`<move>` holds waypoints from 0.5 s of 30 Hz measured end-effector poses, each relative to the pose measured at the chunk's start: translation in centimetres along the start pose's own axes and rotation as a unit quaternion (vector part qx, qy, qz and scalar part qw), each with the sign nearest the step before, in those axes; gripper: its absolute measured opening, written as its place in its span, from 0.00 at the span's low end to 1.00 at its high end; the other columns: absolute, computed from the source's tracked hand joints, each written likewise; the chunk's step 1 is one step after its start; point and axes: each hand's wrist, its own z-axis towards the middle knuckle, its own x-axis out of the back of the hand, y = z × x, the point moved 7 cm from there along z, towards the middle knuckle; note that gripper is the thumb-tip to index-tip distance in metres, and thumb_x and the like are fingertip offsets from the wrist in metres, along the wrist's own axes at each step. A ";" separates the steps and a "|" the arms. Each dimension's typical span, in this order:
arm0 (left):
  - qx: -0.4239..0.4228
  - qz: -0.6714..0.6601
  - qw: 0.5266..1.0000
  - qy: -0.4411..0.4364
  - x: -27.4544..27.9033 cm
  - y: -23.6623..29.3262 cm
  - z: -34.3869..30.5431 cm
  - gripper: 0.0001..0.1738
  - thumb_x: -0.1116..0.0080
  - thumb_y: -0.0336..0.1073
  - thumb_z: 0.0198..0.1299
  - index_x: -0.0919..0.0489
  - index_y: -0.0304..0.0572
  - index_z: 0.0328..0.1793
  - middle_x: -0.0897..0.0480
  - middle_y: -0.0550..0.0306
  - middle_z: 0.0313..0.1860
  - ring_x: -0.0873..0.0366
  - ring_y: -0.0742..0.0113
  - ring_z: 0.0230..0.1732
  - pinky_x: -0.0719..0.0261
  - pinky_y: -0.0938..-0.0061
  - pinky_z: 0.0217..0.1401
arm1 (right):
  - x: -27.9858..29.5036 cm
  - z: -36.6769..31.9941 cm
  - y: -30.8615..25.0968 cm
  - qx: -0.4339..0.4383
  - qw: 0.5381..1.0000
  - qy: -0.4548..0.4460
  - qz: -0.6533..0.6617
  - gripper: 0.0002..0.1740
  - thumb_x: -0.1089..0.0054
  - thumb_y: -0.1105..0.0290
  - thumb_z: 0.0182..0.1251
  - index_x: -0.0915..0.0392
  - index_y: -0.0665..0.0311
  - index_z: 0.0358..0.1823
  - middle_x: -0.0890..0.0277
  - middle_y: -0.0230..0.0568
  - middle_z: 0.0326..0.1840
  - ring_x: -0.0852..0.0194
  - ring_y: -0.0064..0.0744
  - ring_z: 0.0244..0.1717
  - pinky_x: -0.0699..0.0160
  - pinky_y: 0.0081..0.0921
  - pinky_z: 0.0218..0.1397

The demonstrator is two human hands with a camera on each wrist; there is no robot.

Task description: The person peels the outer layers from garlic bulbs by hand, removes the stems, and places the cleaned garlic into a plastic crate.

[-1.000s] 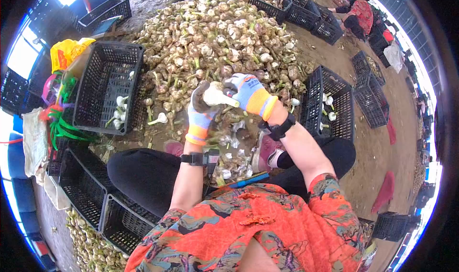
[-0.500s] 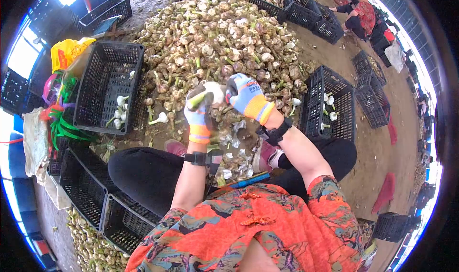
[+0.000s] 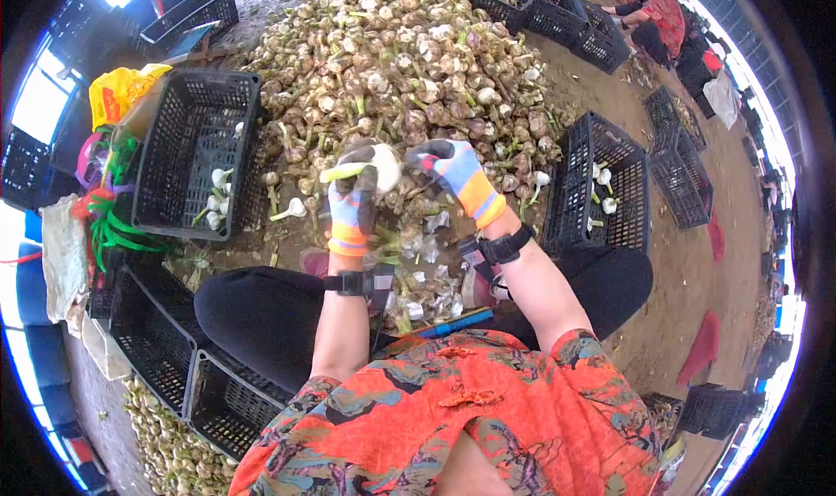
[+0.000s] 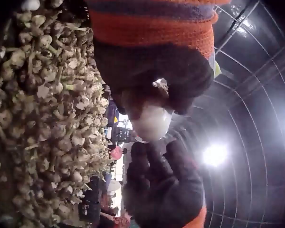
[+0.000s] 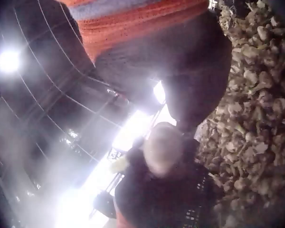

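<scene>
My left hand [image 3: 353, 195], in a striped glove with dark palm and fingers, grips a white garlic bulb [image 3: 384, 168]. Its pale green stem [image 3: 341, 173] points left. Just to the right is my right hand [image 3: 450, 172], gloved alike, its fingers loosely bent toward the bulb with a small gap in the head view. The left wrist view has the smooth bulb [image 4: 152, 124] under the left fingers, with the right fingertips close below. From the right wrist, the bulb [image 5: 164, 149] appears pale and blurred in the dark glove.
A large heap of unpeeled garlic [image 3: 401, 69] rises in front. Black crates stand at left [image 3: 187, 143] and right [image 3: 623, 217], each with several white bulbs. Peelings [image 3: 427, 300] and a blue-edged tool [image 3: 457, 323] lie between the legs. Another person [image 3: 662, 26] sits far right.
The bulb has turned in the left hand, its stem swinging from pointing right to pointing left. My right hand has come off the bulb and moved slightly right.
</scene>
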 end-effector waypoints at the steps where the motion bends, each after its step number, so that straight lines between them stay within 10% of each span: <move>1: -0.063 0.004 0.998 -0.025 -0.1 -0.2 0.4 0.16 0.42 0.31 0.52 0.26 0.39 0.48 0.25 0.53 0.48 0.29 0.63 0.51 0.26 0.72 0.49 | -0.3 -0.1 -1.7 0.001 0.999 -0.027 -0.024 0.10 0.38 0.66 0.46 0.19 0.63 0.29 0.21 0.40 0.25 0.25 0.27 0.23 0.27 0.24 0.31; 6: -0.040 0.006 0.998 -0.053 -1.1 -0.1 0.3 0.15 0.37 0.28 0.45 0.23 0.42 0.41 0.29 0.52 0.51 0.31 0.61 0.53 0.27 0.72 0.50 | -1.1 1.3 -0.6 -0.012 0.984 -0.032 -0.173 0.09 0.40 0.66 0.44 0.21 0.64 0.24 0.24 0.46 0.22 0.26 0.36 0.23 0.28 0.29 0.30; 7: -0.147 0.237 0.959 -0.049 -2.1 1.6 0.1 0.15 0.36 0.26 0.42 0.23 0.39 0.40 0.31 0.52 0.52 0.31 0.62 0.53 0.27 0.73 0.50 | -1.2 1.3 -0.9 0.002 0.978 -0.019 -0.208 0.09 0.42 0.66 0.43 0.21 0.64 0.22 0.25 0.49 0.21 0.26 0.40 0.23 0.28 0.31 0.30; 10: -0.176 0.256 0.949 -0.045 -1.6 1.2 0.1 0.16 0.36 0.25 0.44 0.25 0.36 0.42 0.30 0.53 0.51 0.30 0.63 0.51 0.27 0.73 0.49 | -1.1 0.7 -0.7 0.007 0.971 -0.003 -0.241 0.10 0.43 0.65 0.43 0.23 0.64 0.25 0.25 0.53 0.25 0.26 0.46 0.27 0.29 0.34 0.33; 15: 0.025 -0.153 0.987 0.029 -0.1 -0.5 -0.1 0.19 0.39 0.30 0.49 0.28 0.38 0.48 0.28 0.50 0.51 0.27 0.62 0.47 0.25 0.70 0.49 | -0.4 1.2 0.4 0.015 0.983 0.031 -0.178 0.13 0.41 0.65 0.42 0.25 0.66 0.26 0.25 0.52 0.25 0.27 0.48 0.29 0.29 0.35 0.34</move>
